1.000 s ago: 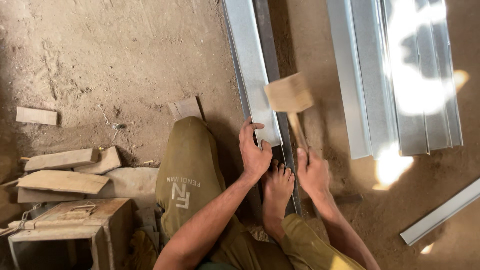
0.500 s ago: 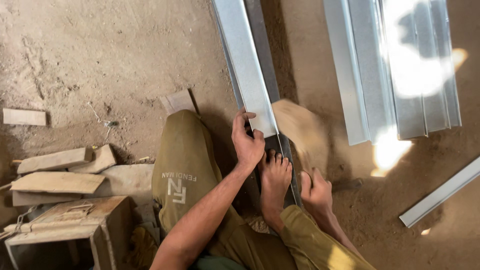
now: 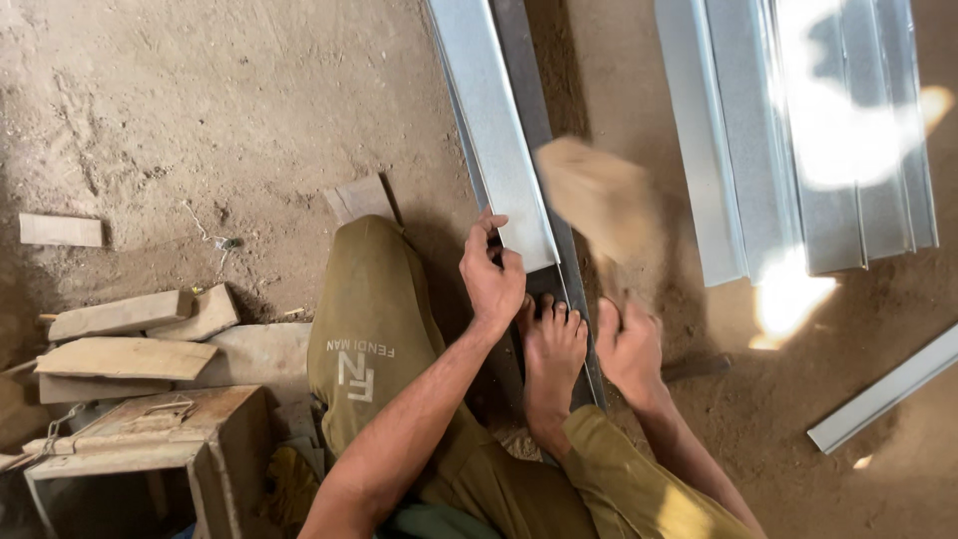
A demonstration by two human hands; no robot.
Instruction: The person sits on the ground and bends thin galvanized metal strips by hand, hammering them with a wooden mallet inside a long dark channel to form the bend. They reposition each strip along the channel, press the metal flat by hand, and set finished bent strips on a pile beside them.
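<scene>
A long folded sheet-metal channel [image 3: 494,130] lies on the dirt floor and runs away from me. My left hand [image 3: 492,277] grips its near end at the left edge. My right hand [image 3: 627,349] is shut on the handle of a wooden mallet [image 3: 599,200], whose head is blurred above the right side of the channel. My bare foot [image 3: 552,354] presses on the dark strip under the channel, between my two hands. My knee in olive trousers [image 3: 369,309] is bent to the left.
A stack of folded metal sheets [image 3: 798,130] lies at the upper right, partly in bright sunlight. A single metal strip [image 3: 883,389] lies at the right edge. Wood offcuts [image 3: 130,339] and a wooden box [image 3: 150,439] sit at the lower left.
The mallet swung down beside the channel and is now raised again, blurred in motion. My left hand has stayed on the channel's end, and the view has shifted slightly.
</scene>
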